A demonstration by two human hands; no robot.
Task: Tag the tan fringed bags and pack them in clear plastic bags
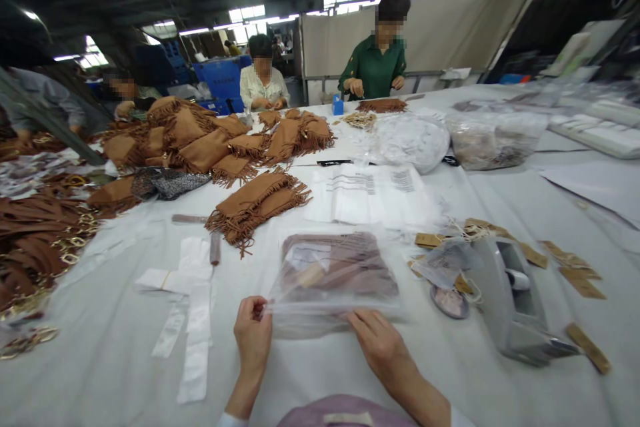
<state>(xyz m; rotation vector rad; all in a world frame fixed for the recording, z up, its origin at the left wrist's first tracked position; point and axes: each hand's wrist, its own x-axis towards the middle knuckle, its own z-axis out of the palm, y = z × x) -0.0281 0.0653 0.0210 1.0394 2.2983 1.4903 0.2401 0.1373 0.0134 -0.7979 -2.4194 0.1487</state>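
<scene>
A clear plastic bag (335,273) with a brown fringed item inside lies flat on the white table, its open-looking edge toward me. My left hand (254,330) pinches the near left corner of this bag, fingers closed. At the near edge, right of centre, my right hand (377,340) has its fingers pressed together on the plastic. Beyond the bag lies a stack of white printed plastic bags (370,193). Left of it are brown fringed pouches (257,203), one on another. White paper strips (193,320) lie left of my left hand.
A grey tape dispenser (515,300) and tan tags (583,273) are at the right. Brown straps with gold chains (45,233) cover the left side. Brown pouches (200,140) are heaped farther back. Several people sit or stand across the table, one in a green shirt (375,70).
</scene>
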